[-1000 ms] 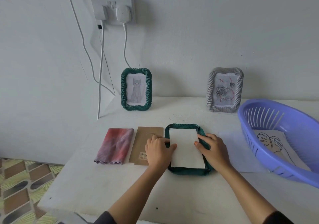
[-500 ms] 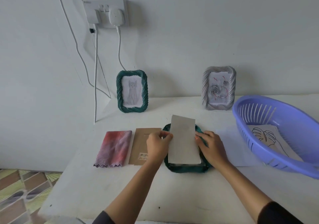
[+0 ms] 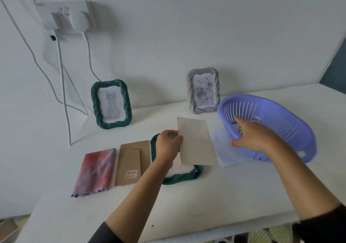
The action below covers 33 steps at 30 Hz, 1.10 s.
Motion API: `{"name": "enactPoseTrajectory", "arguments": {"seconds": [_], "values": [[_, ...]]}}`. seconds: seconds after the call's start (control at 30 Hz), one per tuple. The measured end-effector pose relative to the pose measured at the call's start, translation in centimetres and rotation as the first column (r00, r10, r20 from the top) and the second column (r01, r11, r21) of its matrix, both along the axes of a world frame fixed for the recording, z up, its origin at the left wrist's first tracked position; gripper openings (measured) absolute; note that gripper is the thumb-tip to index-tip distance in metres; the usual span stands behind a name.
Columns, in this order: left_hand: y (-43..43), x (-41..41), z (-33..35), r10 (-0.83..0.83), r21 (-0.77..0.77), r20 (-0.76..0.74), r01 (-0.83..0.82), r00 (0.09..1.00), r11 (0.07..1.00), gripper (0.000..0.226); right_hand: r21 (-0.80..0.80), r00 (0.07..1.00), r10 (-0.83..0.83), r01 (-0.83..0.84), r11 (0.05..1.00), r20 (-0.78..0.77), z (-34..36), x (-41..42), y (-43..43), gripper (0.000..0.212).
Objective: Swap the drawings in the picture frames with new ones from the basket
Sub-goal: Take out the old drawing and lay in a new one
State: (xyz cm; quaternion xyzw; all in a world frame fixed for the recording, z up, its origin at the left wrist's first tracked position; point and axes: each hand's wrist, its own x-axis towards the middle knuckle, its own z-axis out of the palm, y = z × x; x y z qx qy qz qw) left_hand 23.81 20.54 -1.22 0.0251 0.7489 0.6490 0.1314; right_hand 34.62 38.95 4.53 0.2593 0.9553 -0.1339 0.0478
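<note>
At the centre of the frame, the left hand (image 3: 168, 145) pinches a blank sheet (image 3: 196, 143) by its left edge and holds it raised above the flat green frame (image 3: 179, 177) on the white table (image 3: 187, 205). At centre right, the right hand (image 3: 252, 136) reaches over the rim of the purple basket (image 3: 280, 123), fingers straight and gripping nothing; a drawing (image 3: 240, 130) lies partly hidden under them. Left of the flat frame lie a cardboard backing (image 3: 131, 162) and a cloth (image 3: 95, 171)

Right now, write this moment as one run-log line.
left hand: pinches sheet over flat green frame | right hand: open, in basket | backing: off, beside frame
</note>
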Motion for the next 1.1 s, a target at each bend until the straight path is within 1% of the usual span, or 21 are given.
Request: {"name": "enactPoseTrajectory", "arguments": {"seconds": [0.03, 0.1, 0.13, 0.23, 0.3, 0.37, 0.47, 0.53, 0.63, 0.93, 1.1], "values": [[1.1, 0.2, -0.5, -0.021, -0.022, 0.018, 0.022, 1.0, 1.0, 0.013, -0.015, 0.999, 0.031, -0.03, 0.999, 0.016, -0.5, -0.1, 0.6, 0.06], [3.3, 0.6, -1.4, -0.049, -0.05, 0.043, 0.051, 0.998, 0.997, 0.017, -0.042, 0.998, 0.052, -0.054, 0.998, -0.036, -1.4, -0.1, 1.5, 0.048], [4.2, 0.8, -1.7, -0.055, -0.062, 0.054, 0.059, 0.997, 0.996, 0.019, -0.077, 0.996, 0.058, -0.063, 0.995, -0.071, -1.4, -0.1, 1.8, 0.046], [6.9, 1.1, -2.5, -0.057, -0.082, 0.093, 0.064, 0.994, 0.995, 0.022, -0.171, 0.989, 0.099, -0.117, 0.978, -0.108, -0.1, 0.3, 2.7, 0.052], [8.4, 1.2, -3.0, -0.044, -0.071, 0.113, 0.052, 0.993, 0.996, 0.027, -0.219, 0.99, 0.106, -0.124, 0.968, -0.092, 0.6, 0.5, 3.4, 0.063], [9.5, 1.3, -3.4, -0.015, -0.083, 0.117, 0.025, 0.993, 0.996, 0.028, -0.268, 0.989, 0.11, -0.133, 0.954, -0.099, 0.8, 0.5, 4.0, 0.07], [10.6, 1.5, -3.9, 0.027, -0.099, 0.124, -0.015, 0.992, 0.995, 0.028, -0.314, 0.985, 0.111, -0.148, 0.938, -0.131, 0.8, 0.4, 4.7, 0.071], [11.1, 1.6, -4.3, 0.051, -0.112, 0.115, -0.038, 0.992, 0.993, 0.027, -0.345, 0.982, 0.112, -0.159, 0.925, -0.151, 0.8, 0.4, 5.0, 0.068], [11.7, 1.8, -4.5, 0.073, -0.125, 0.114, -0.058, 0.991, 0.99, 0.026, -0.362, 0.972, 0.128, -0.193, 0.912, -0.197, 0.5, 0.2, 5.2, 0.059], [12.4, 3.0, -4.5, 0.044, -0.179, 0.086, -0.027, 0.995, 0.983, 0.029, -0.351, 0.97, 0.177, -0.227, 0.909, -0.167, -1.0, 0.4, 4.8, 0.054], [12.4, 3.5, -4.0, 0.005, -0.231, 0.036, 0.004, 0.999, 0.973, 0.036, -0.34, 0.976, 0.168, -0.205, 0.918, -0.136, -1.2, 0.5, 4.6, 0.062]]}}
